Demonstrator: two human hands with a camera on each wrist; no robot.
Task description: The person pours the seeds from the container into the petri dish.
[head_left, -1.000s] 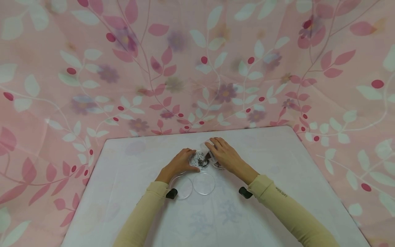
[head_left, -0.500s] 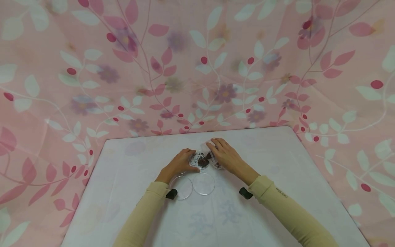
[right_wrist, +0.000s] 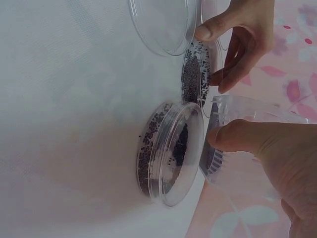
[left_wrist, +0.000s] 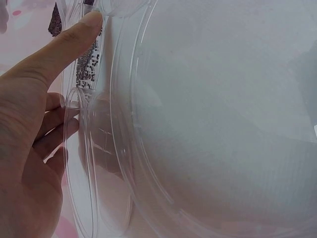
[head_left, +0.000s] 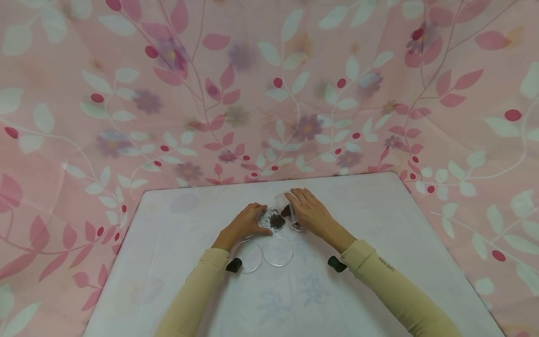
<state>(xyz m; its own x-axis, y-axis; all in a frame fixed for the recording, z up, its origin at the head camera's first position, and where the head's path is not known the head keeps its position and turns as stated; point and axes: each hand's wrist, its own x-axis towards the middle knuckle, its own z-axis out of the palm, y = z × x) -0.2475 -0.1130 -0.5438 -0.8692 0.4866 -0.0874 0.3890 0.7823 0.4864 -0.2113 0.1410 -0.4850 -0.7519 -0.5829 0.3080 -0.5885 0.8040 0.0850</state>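
Since a second ago, the pile of dark seeds (head_left: 275,219) in the middle dish has grown thicker and darker, and the right hand (head_left: 309,211) has tipped its clear plastic cup (head_left: 284,203) a bit more. Both hands have stayed in almost the same spots.

The right hand's fingers and thumb are curled around the tilted cup, holding it tight. The cup hangs just over the edge of the seed dish (head_left: 272,218). In the right wrist view the thumb presses the cup's rim (right_wrist: 233,106) and dark seeds show inside it.

The left hand (head_left: 243,223) holds the seed dish by its side. Its thumb and fingers pinch the rim, and in the left wrist view the thumb tip (left_wrist: 89,22) rests right by the seeds.

A second dish with dark seeds (right_wrist: 171,151) sits just beside the first one, under the right hand.

Two empty clear dishes lie closer to the person, side by side and nearly touching: one on the left (head_left: 247,256) and one on the right (head_left: 278,251).

All of this rests on a white table (head_left: 379,220). Pink cloth with leaves and flowers (head_left: 269,93) hangs behind it.
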